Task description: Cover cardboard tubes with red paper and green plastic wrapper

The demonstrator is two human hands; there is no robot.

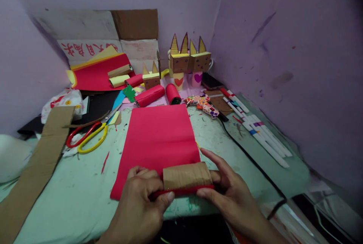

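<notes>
A brown cardboard tube (187, 175) lies across the near end of a sheet of red paper (161, 134). The paper's near edge is turned up along the front of the tube. My left hand (141, 195) is closed at the tube's left end, its thumb pressing the red edge. At the right end my right hand (229, 187) grips the tube, thumb on the paper's edge and a finger at or inside the opening; the index finger points away over the table. Beyond the sheet lie two red-wrapped tubes (149, 96).
Scissors (92, 138) and a long cardboard strip (42, 164) lie left. A patterned glue gun (202, 104) trails a black cord (249, 145) on the right, near several markers (263, 138). Box-headed cardboard figures (180, 62) stand at the back, beside an opened carton (136, 25).
</notes>
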